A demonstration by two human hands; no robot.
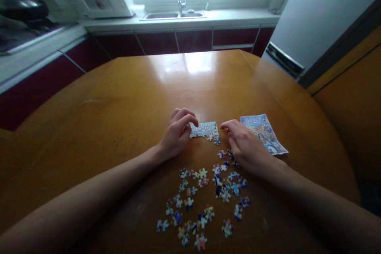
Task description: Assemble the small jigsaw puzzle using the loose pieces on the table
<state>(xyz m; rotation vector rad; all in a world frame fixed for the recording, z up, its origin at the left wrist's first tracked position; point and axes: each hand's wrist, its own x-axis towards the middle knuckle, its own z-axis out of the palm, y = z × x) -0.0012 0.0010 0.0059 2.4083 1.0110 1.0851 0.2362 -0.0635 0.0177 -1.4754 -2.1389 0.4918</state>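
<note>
A joined strip of jigsaw pieces [205, 129] lies on the wooden table [125, 99] between my hands. My left hand [177, 134] rests at the strip's left end, fingers curled, fingertips touching its edge. On the strip's right side, my right hand [245, 145] lies knuckles up with its fingers bent and their tips close to the strip's right end. Whether either hand pinches a piece is hidden. Several loose jigsaw pieces [205, 198] are scattered nearer to me, between my forearms.
A printed reference picture [263, 133] lies flat just right of my right hand. Behind the table runs a kitchen counter with a sink and tap [178, 8]. A grey fridge [321, 12] stands at the back right, and a dark pan [22, 8] sits far left.
</note>
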